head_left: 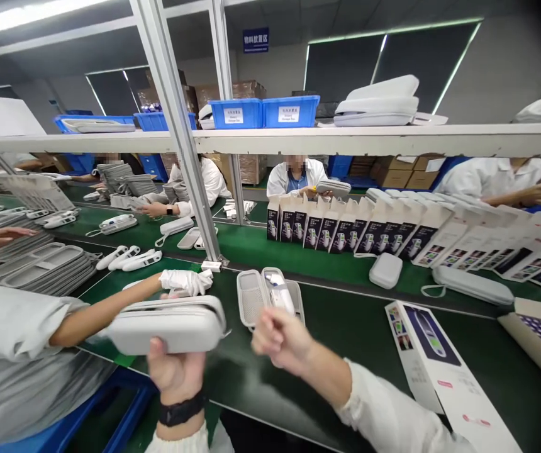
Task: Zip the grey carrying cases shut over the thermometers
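My left hand [173,371] is closed round the underside of a grey zip case [169,326] and holds it level above the near edge of the green belt [346,327]. My right hand [282,336] hovers just right of it with fingers curled in a loose fist; whether anything is in it I cannot make out. Just beyond my right hand an open grey case [270,294] lies on the belt with a white device inside. A co-worker's white-gloved hand [185,281] reaches in from the left, right behind the case I hold.
Flat white product boxes [433,358] lie on the belt at right. A row of upright boxes [346,229] stands across the far belt, with closed grey cases [471,284] beside it. Stacked cases and white devices [131,258] lie at left. A metal post [180,132] stands ahead. Seated people work opposite.
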Available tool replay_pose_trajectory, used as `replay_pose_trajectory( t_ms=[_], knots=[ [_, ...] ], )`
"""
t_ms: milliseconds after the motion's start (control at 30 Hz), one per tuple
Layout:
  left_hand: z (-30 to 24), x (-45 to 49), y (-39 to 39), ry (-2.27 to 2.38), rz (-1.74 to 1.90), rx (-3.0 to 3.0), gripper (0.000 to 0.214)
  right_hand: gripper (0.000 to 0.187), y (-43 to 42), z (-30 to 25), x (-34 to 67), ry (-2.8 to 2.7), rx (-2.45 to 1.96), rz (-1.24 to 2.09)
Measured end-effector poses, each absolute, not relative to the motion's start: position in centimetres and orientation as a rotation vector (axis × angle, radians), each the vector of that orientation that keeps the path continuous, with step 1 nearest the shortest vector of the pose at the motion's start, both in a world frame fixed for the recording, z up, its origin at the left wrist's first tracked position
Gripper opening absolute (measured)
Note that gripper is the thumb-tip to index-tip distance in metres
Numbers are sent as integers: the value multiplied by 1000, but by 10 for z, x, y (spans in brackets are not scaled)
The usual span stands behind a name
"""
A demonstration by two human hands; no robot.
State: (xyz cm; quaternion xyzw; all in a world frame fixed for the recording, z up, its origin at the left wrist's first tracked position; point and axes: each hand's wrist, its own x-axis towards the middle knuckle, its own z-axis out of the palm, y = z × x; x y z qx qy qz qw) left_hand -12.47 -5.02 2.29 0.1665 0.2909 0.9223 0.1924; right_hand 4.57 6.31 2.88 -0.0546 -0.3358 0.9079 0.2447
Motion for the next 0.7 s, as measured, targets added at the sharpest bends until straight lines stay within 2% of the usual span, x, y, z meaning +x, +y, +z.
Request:
replay_pose_trajectory(
  t_ms=[100, 200, 233, 333, 400, 567, 700],
  knots=[
    [31, -142, -65, 915, 2682, 546, 49, 36, 89, 57, 69, -1054, -198, 2169],
    [36, -135, -69, 963, 2666, 539, 56, 24, 83, 61, 75, -1370, -244, 2059],
    [35, -128, -68, 961, 2644, 520, 60, 22, 75, 57, 72, -1490, -245, 2054],
    [29, -104, -61, 942, 2511, 467, 66, 36, 47, 41, 59, -1742, -210, 2050],
    [23, -93, -58, 932, 2451, 467, 66, 31, 37, 33, 52, -1797, -184, 2061],
    [17, -88, -51, 920, 2423, 493, 61, 32, 43, 28, 49, -1786, -292, 1994],
    [18, -88, -48, 917, 2415, 507, 65, 34, 43, 26, 48, -1626, -396, 2236]
  ],
)
